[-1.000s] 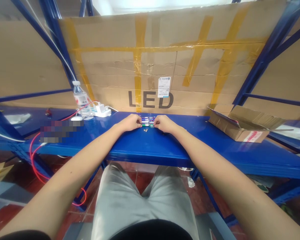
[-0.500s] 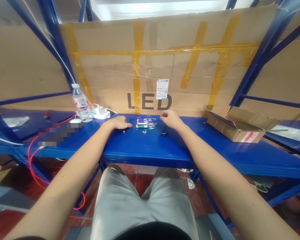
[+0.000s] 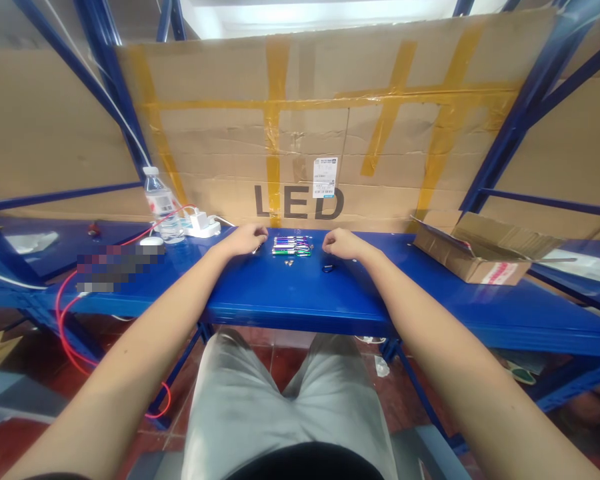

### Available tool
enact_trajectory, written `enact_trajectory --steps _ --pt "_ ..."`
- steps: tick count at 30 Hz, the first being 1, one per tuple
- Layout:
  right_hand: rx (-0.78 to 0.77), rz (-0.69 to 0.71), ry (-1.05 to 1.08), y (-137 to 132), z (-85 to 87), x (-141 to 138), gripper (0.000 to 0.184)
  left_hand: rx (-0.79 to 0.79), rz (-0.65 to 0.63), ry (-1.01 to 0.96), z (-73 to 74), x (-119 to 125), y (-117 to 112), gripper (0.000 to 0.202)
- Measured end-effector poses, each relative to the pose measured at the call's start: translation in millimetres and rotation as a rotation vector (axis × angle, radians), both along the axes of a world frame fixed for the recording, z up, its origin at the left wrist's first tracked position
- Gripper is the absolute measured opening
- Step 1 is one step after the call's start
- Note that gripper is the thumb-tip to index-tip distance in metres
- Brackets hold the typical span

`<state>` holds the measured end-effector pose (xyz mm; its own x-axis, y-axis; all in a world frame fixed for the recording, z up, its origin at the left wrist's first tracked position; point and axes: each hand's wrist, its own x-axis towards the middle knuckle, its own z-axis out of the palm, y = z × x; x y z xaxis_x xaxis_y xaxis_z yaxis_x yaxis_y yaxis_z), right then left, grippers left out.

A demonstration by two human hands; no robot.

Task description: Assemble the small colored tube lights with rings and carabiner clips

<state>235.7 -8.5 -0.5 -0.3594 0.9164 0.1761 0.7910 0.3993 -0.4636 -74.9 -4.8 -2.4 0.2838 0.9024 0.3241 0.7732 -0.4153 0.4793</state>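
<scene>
In the head view, several slim coloured metallic sticks with looped right ends (image 3: 291,246) lie side by side in a row on the blue table; their exact kind is too small to tell. My left hand (image 3: 247,239) is closed just left of them, fingertips pinched down over a small shiny piece (image 3: 257,250) that I cannot make out. To their right, my right hand (image 3: 342,244) is closed, fingers curled downward. Right below these fingertips is a small black looped piece (image 3: 327,268); whether they touch it is unclear. Small gold-coloured bits (image 3: 289,263) lie in front of the row.
An open cardboard box (image 3: 473,250) stands at the right of the blue table (image 3: 300,300). A water bottle (image 3: 164,207), a white power strip (image 3: 203,228) and red cables are at the left. A large cardboard sheet marked LED (image 3: 220,153) stands behind.
My left hand has shifted slightly right and away from me, and its fingers have drawn together. My right hand has come down and nearer, over the black piece.
</scene>
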Motion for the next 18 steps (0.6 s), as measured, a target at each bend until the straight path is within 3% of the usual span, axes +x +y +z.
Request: enact_trajectory --steps 9,16,18 --pt "0.131 0.103 0.174 -6.6 -0.4 -14.9 0.01 0.061 -0.165 -0.371 3.1 20.2 -6.9 0.027" --pt "0.105 0.218 0.283 -14.0 -8.9 -36.1 0.024 -0.048 -0.283 -0.505 -2.2 51.3 -23.1 0.028" --pt "0.124 0.246 0.265 -16.2 -10.5 -41.4 0.02 -0.086 -0.301 -0.491 -4.8 58.2 -25.4 0.028"
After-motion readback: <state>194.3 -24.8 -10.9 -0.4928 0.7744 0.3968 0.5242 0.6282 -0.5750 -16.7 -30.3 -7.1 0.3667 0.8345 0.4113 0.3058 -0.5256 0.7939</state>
